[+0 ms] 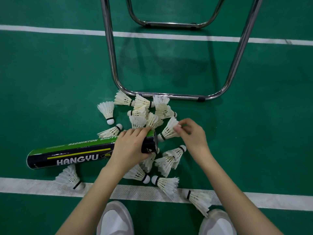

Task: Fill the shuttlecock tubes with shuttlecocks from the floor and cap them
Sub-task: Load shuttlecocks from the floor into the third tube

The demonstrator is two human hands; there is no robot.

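While the left hand wraps round the open end of the shuttlecock tube, fingers curled over its top & thumb underneath, the tube lies nearly flat on the green floor, mouth pointing right, closed end far left. Tube is black w/ a green band, "HANGYU" in white on the side.

Right hand pinches the feather edge of one shuttlecock btwn thumb & fingertips; grip is narrow, other fingers loosely curled. That shuttlecock's cork sits just beside the tube mouth, pointing at it; can't tell if it touches the rim.

Loose shuttlecocks lie piled on the floor just past both hands, up against the front bar of a chrome chair frame. More lie below the tube mouth & nr the wrists, approx half a dozen; one lies under the tube's left end on the white court line, another on the same line at right, nr the right shoe. Two white shoes show at the bottom edge, either side of the forearms.
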